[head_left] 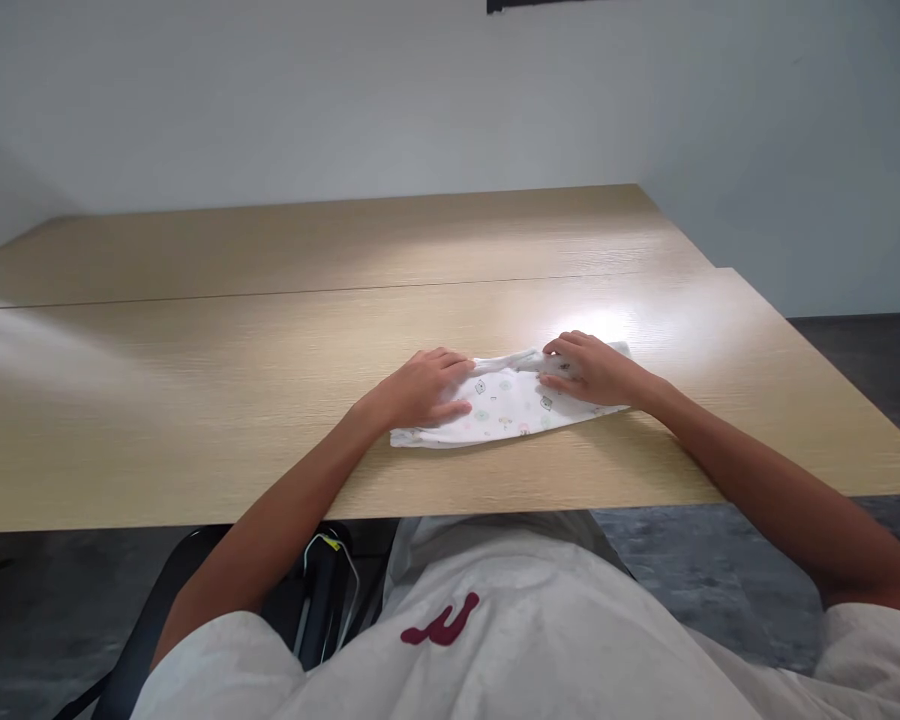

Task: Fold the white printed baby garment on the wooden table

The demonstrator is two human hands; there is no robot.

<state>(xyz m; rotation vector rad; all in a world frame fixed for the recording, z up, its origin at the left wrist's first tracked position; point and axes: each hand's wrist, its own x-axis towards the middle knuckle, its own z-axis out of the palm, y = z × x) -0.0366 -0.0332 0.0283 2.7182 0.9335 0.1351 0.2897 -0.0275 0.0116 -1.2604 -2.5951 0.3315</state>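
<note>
A white cloth [504,405] with small animal-like and pastel prints lies on the table, folded into a long strip with a bunched far edge. My left hand [429,388] rests on its left end, thumb and fingers apart. Over the right part lies my right hand [586,368], its fingertips at the far edge and its thumb on the printed face. Neither hand visibly closes round the fabric. Both palms are hidden, as is the cloth beneath them.
The light wood table [195,400] has a seam running across it and a front edge close to my body. A pale wall [345,100] stands behind. Below on the left is a black chair [187,580]. Dark grey floor [720,570] shows at the right.
</note>
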